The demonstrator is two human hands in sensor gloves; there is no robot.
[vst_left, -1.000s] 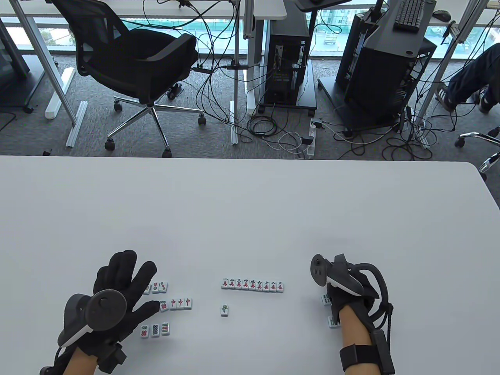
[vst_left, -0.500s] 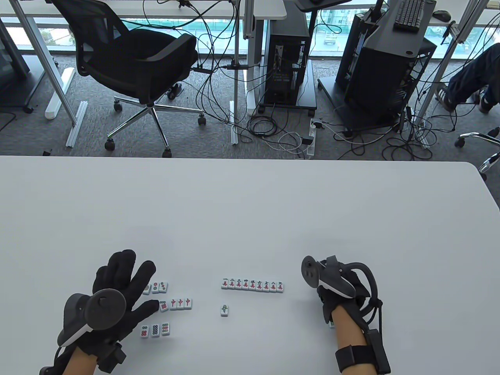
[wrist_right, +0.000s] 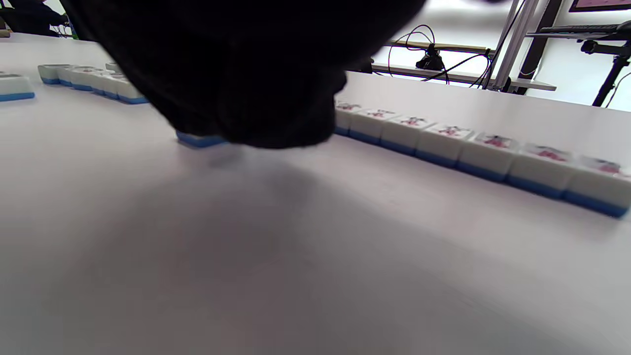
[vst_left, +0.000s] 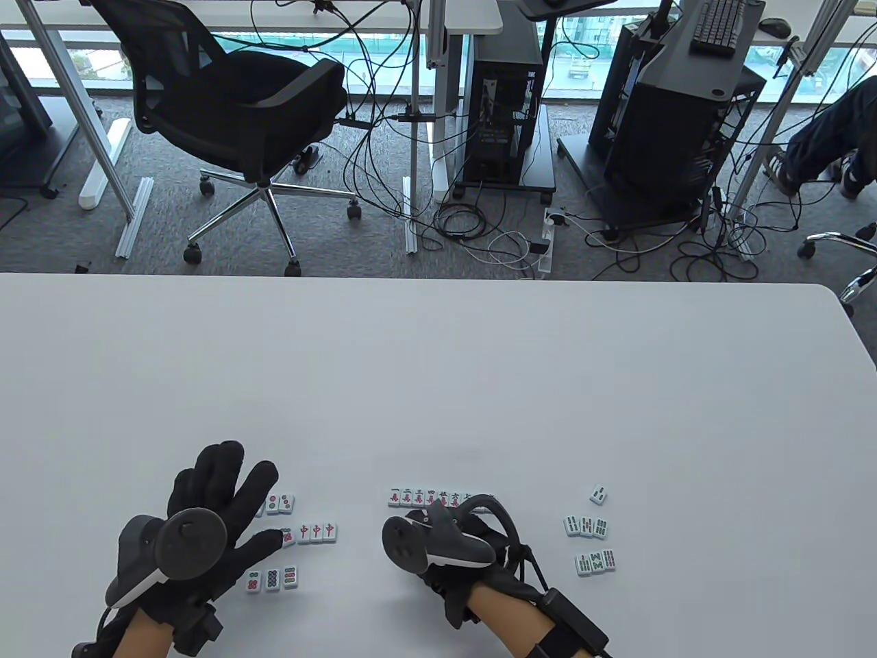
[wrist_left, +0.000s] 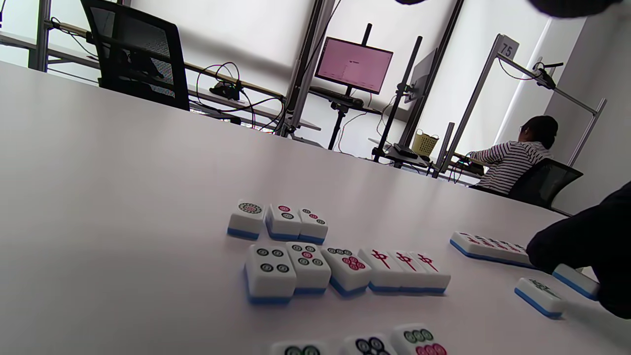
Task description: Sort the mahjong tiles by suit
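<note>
White table (vst_left: 438, 384): left hand (vst_left: 205, 521) flat open by dot tiles (vst_left: 273, 579); right hand's (vst_left: 452, 548) grip hidden

- Near table (vst_left: 438, 356) edge at 6 o'clock: character row (vst_left: 431, 498), running 9 to 3 o'clock.
- Just at 6 o'clock of that row: right hand (vst_left: 449, 555), over a lone tile (wrist_right: 199, 140).
- At 3 o'clock of the row: bamboo tiles (vst_left: 590, 545), in separate small groups.
- At 9 o'clock: dot tiles (vst_left: 273, 580) and red-dragon tiles (vst_left: 316, 532), beside left hand (vst_left: 205, 528).
</note>
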